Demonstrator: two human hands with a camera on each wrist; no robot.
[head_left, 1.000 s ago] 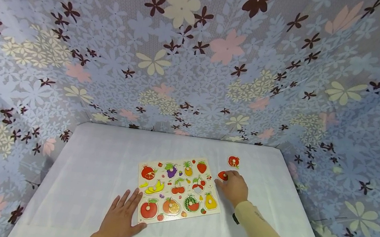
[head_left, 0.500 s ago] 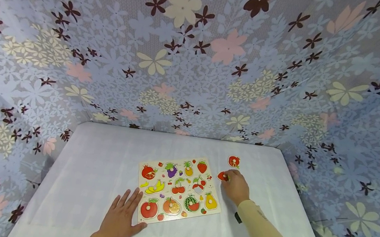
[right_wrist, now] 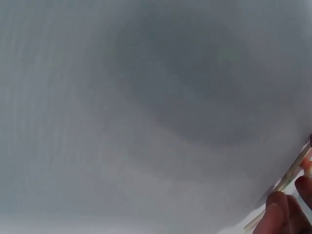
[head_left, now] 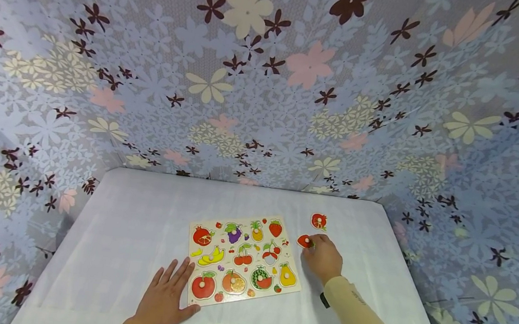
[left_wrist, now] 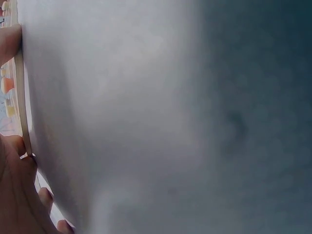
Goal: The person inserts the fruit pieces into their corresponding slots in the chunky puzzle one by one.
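My left hand point(head_left: 161, 297) lies spread, its fingertips and thumb at the left edge and near corner of a fruit peg puzzle board point(head_left: 247, 297). In the left wrist view, fingers show beside the board's edge. Just right of the board, a red strawberry puzzle piece point(head_left: 302, 241) with a small knob lies on the table. My right hand point(head_left: 323, 259) is beside it, its fingertips over the piece's right end and just off the knob. Little of the piece point(right_wrist: 306, 161) shows in the right wrist view, near the loosely bent fingers. Both palms are hidden.
A pomegranate piece point(head_left: 319, 221) with a knob lies farther back, right of the board. Several fruit pieces with knobs sit in the board, such as the pear point(head_left: 287, 276). A white cloth covers the table point(head_left: 139, 213), with a floral curtain point(head_left: 255, 105) behind.
My right hand has drawn back slightly to the right from the strawberry piece, so its knob shows more. The piece stays nearly in place. My left hand and the board have not moved.
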